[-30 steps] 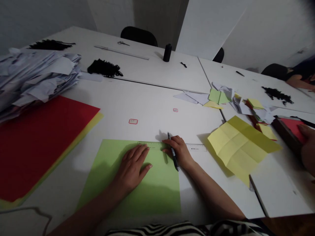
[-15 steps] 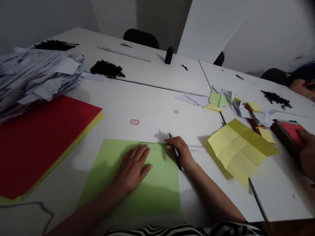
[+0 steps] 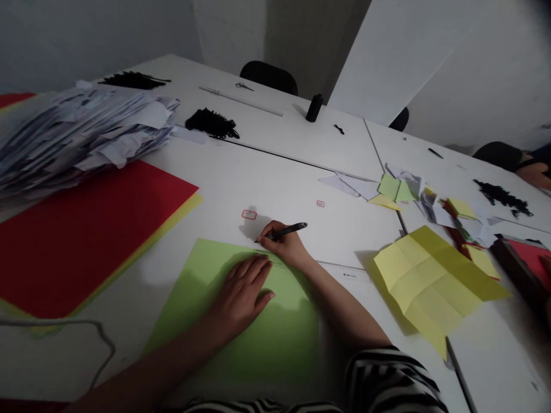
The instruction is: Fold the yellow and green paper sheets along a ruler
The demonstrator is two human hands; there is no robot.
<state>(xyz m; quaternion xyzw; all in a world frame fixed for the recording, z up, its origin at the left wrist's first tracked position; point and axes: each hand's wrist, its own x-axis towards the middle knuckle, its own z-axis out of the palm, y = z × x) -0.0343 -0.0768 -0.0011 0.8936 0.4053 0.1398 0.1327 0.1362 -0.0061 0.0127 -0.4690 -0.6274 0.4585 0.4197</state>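
Note:
My left hand [image 3: 241, 295] lies flat on a light green sheet of paper [image 3: 275, 344], its fingertips at the left end of a clear ruler [image 3: 346, 274]. The ruler runs along the sheet's far edge and sticks out past its right side. My right hand [image 3: 284, 244] grips a black pen [image 3: 290, 230], tilted with its back end up to the right. Its tip is low by the sheet's far edge, near the ruler's left end; whether it touches the paper I cannot tell. My right hand and forearm hide the ruler's middle.
Red sheets [image 3: 99, 235] over yellow ones and a tall stack of white papers [image 3: 81, 143] lie at left. A creased yellow sheet [image 3: 430, 281] and folded paper scraps [image 3: 434, 206] are at right. Beyond are black cord bundles [image 3: 212, 123] and a black bottle [image 3: 314, 108]. Another person's hand [image 3: 546, 265] shows at the right edge.
My right hand has moved left along the ruler, and the pen has turned so its tip points down near the ruler's left end. My left hand stays on the sheet. The view has shifted slightly.

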